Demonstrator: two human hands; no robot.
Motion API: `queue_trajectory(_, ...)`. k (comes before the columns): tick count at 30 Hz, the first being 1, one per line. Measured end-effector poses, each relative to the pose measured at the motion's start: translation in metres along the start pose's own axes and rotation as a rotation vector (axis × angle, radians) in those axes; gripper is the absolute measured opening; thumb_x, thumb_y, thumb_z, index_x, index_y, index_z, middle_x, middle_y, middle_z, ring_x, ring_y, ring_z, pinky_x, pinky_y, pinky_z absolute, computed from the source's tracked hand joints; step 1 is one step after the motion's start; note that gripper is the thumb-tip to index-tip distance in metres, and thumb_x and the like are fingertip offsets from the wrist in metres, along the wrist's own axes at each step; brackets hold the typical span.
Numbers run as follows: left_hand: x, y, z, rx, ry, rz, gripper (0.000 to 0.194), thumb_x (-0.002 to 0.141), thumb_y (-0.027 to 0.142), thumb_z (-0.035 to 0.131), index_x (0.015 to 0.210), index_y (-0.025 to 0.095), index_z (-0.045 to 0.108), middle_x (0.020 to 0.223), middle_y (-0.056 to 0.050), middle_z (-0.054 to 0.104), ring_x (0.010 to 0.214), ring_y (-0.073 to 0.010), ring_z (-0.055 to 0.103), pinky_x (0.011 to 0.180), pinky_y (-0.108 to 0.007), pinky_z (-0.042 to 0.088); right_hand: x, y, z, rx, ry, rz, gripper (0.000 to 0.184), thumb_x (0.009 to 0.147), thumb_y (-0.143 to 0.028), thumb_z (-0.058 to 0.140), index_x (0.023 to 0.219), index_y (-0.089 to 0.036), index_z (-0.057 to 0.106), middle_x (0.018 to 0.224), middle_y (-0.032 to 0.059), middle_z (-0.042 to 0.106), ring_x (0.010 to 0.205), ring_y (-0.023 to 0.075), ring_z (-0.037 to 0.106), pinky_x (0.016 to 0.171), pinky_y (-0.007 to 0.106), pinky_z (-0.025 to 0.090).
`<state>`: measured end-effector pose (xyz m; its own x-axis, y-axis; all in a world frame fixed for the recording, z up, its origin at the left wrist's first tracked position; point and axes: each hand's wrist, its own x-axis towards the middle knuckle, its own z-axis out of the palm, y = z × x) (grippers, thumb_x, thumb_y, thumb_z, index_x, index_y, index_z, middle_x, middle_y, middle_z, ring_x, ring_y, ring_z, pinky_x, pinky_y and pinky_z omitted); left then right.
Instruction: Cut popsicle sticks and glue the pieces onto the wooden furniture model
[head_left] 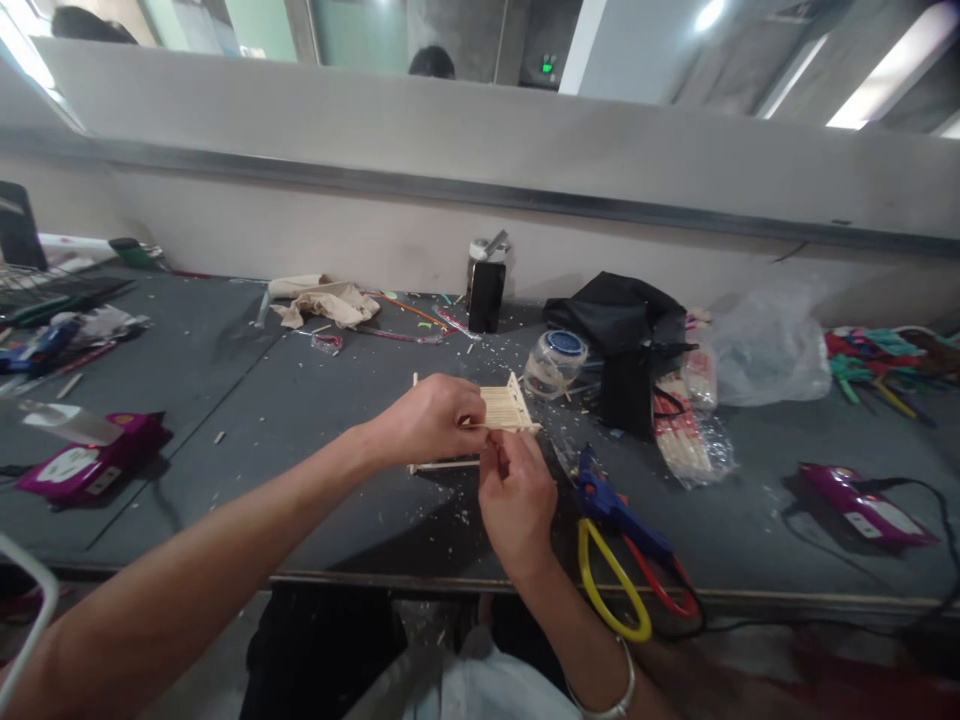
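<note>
A small frame of pale wooden sticks lies on the dark grey table, partly hidden behind my hands. It has a slatted panel and round corner posts. My left hand is closed over the frame's near side, thumb and fingers pinched together. Just right of it and nearer to me, my right hand is closed too, its fingertips meeting those of the left. A thin pale piece shows at the fingertips, too small to name. Which hand holds it is unclear.
Right of my hands lie a blue tool, a yellow loop handle and a red one. Behind stand a jar, black bag and phone. Purple power strips flank the table; wood scraps are scattered about.
</note>
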<state>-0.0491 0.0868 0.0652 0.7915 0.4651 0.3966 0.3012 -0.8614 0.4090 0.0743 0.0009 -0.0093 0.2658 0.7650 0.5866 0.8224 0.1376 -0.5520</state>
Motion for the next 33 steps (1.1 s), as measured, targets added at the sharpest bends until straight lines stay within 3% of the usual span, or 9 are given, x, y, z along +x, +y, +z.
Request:
queue_trajectory(9,-0.001,-0.002,0.001,0.070,0.010,0.075,0.026,0.079,0.016,0.058,0.054,0.013,0.057,0.056,0.001,0.049,0.053,-0.0094,0.044,0.052,-0.024,0.032,0.001,0.001,0.000,0.026,-0.007,0.020,0.019,0.092,-0.027,0.047,0.087,-0.020,0.064,0.081,0.0037,0.063,0.075,0.0175,0.057,0.068,0.027,0.041)
queue_trajectory(14,-0.002,-0.001,-0.005,0.000,-0.059,-0.021,0.021,0.083,0.018,0.056,0.067,0.011,0.066,0.064,-0.003,0.058,0.057,-0.0097,0.050,0.053,-0.022,0.035,0.002,0.001,-0.002,0.048,-0.008,0.005,0.024,0.094,-0.026,0.044,0.091,-0.018,0.066,0.083,0.0053,0.063,0.078,0.0184,0.058,0.072,0.028,0.042)
queue_trajectory(19,-0.003,0.000,-0.012,-0.003,-0.067,-0.090,0.030,0.089,0.022,0.048,0.068,0.011,0.067,0.065,-0.003,0.058,0.057,-0.0101,0.049,0.054,-0.022,0.036,-0.001,0.002,-0.005,0.064,-0.003,0.003,0.024,0.094,-0.028,0.045,0.093,-0.017,0.067,0.081,0.0045,0.064,0.075,0.0171,0.058,0.071,0.027,0.043)
queue_trajectory(26,-0.005,0.004,-0.008,-0.006,-0.100,-0.111,0.015,0.075,0.013,0.055,0.073,0.012,0.070,0.073,-0.003,0.062,0.061,-0.0102,0.052,0.057,-0.021,0.038,-0.002,0.002,-0.005,0.043,-0.015,0.018,0.019,0.090,-0.031,0.054,0.090,-0.019,0.068,0.073,0.0013,0.060,0.066,0.0150,0.056,0.064,0.026,0.041)
queue_trajectory(33,-0.002,0.002,-0.004,0.019,-0.114,-0.108,0.012,0.075,0.013,0.058,0.067,0.011,0.068,0.068,-0.003,0.062,0.060,-0.0097,0.052,0.056,-0.020,0.037,0.000,0.005,-0.002,0.013,-0.002,-0.013,0.020,0.091,-0.029,0.052,0.087,-0.019,0.069,0.072,0.0020,0.060,0.067,0.0156,0.055,0.064,0.026,0.040)
